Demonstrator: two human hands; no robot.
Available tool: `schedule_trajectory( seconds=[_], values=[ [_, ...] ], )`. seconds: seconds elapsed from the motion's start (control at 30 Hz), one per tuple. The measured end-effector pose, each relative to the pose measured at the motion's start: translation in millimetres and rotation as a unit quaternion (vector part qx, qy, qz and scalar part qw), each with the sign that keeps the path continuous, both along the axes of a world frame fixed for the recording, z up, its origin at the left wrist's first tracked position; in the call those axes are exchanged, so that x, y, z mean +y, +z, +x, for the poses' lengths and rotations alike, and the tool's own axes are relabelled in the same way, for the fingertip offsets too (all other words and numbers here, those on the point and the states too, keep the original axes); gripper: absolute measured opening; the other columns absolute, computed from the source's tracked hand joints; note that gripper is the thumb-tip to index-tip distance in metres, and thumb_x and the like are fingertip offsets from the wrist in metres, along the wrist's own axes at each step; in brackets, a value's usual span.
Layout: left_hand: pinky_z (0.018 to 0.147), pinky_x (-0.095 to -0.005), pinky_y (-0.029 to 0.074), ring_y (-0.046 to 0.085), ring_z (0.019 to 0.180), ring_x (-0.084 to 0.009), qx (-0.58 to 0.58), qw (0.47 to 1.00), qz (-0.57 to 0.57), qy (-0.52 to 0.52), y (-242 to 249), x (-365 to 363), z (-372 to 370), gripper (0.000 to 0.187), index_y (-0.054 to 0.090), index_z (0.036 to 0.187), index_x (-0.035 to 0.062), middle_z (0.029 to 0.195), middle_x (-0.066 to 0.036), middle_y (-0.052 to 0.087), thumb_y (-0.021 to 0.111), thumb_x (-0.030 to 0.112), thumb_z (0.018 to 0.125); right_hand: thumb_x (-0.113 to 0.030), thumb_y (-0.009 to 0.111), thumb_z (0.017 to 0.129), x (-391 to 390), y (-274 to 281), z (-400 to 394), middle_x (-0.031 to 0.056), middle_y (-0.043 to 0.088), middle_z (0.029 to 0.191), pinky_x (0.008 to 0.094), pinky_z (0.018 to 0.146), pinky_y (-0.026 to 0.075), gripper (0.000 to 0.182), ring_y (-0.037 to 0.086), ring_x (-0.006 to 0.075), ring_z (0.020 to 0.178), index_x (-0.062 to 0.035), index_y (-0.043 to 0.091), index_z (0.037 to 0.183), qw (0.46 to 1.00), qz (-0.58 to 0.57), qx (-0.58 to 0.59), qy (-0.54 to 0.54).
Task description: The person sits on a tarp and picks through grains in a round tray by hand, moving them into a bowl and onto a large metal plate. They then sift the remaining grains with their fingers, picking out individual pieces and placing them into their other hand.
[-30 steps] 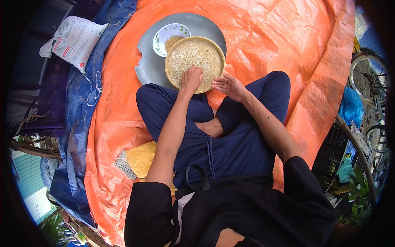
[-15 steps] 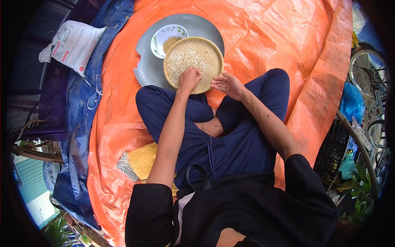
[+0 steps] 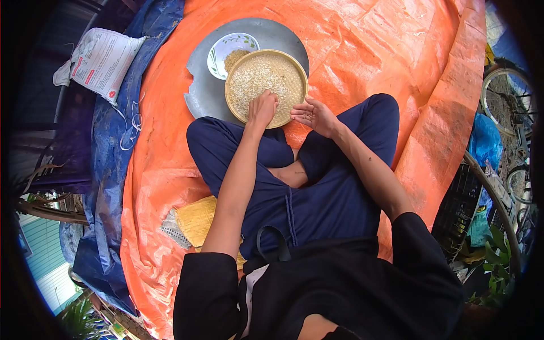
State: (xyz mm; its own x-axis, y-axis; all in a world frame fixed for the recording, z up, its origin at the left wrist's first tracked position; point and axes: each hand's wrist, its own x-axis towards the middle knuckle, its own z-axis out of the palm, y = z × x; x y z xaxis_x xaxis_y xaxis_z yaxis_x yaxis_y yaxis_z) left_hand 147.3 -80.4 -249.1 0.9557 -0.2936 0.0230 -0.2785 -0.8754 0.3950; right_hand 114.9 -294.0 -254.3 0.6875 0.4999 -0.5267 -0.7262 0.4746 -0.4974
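A round woven basket (image 3: 300, 73) with pale grains spread inside sits tilted on the rim side of a grey metal tray (image 3: 198, 93). My left hand (image 3: 262, 109) is over the basket's lower part, its fingers pinched together down at the grains; what they hold is too small to name. At the basket's lower right edge, my right hand (image 3: 317, 118) is turned palm up, fingers stretched toward the basket, with small specks visible on them. Behind the basket, a white bowl (image 3: 218, 55) with a leaf pattern holds brownish grains.
An orange tarp (image 3: 362, 51) lies under my crossed legs. A white printed sack (image 3: 107, 62) rests on blue sheeting (image 3: 107, 164) at the left. Yellow cloth (image 3: 195, 218) is beside my left thigh. At the right are a black crate (image 3: 456, 207) and a bicycle wheel (image 3: 486, 96).
My left hand's fingers have shifted slightly over the grains. My right hand keeps nearly the same place and pose.
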Motion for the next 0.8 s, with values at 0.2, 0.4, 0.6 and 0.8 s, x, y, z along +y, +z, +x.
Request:
schedule_trajectory(
  seconds=[0.2,0.4,0.6,0.8],
  values=[
    [0.074,-0.0465,0.049,0.062,0.085,-0.0366,0.016,1.000,-0.022,-0.016,1,4,1,0.012,0.060,0.088,0.0017,0.091,-0.017,0.058,0.060,0.014,0.088,-0.043,0.046,0.095,1,-1,1,0.0188,0.060,0.112,0.0332,0.097,0.048,0.055,0.061,0.0268,0.106,0.0067,0.050,0.118,1.000,0.001,-0.009,-0.006],
    [0.072,-0.0445,0.049,0.061,0.084,-0.0364,0.006,0.991,-0.131,0.017,3,11,8,0.008,0.058,0.088,0.0004,0.090,-0.018,0.061,0.059,0.008,0.086,-0.043,0.047,0.095,1,0,0,0.0185,0.060,0.112,0.0327,0.096,0.048,0.055,0.061,0.0266,0.106,0.0069,0.050,0.118,1.000,0.000,-0.009,-0.009],
    [0.069,-0.0388,0.050,0.065,0.078,-0.0307,0.045,0.982,-0.176,0.057,9,17,12,0.010,0.062,0.088,0.0008,0.081,-0.016,0.066,0.065,0.004,0.079,-0.042,0.046,0.096,0,1,0,0.0180,0.060,0.111,0.0320,0.096,0.049,0.054,0.061,0.0260,0.105,0.0066,0.050,0.118,1.000,-0.006,-0.006,-0.009],
    [0.072,-0.0414,0.051,0.065,0.080,-0.0321,-0.005,0.993,-0.113,0.024,-1,10,9,0.011,0.068,0.090,0.0038,0.086,-0.016,0.066,0.065,0.006,0.080,-0.042,0.046,0.096,1,3,0,0.0177,0.060,0.110,0.0317,0.096,0.049,0.052,0.062,0.0255,0.105,0.0060,0.051,0.116,1.000,-0.003,-0.005,-0.009]
  ],
)
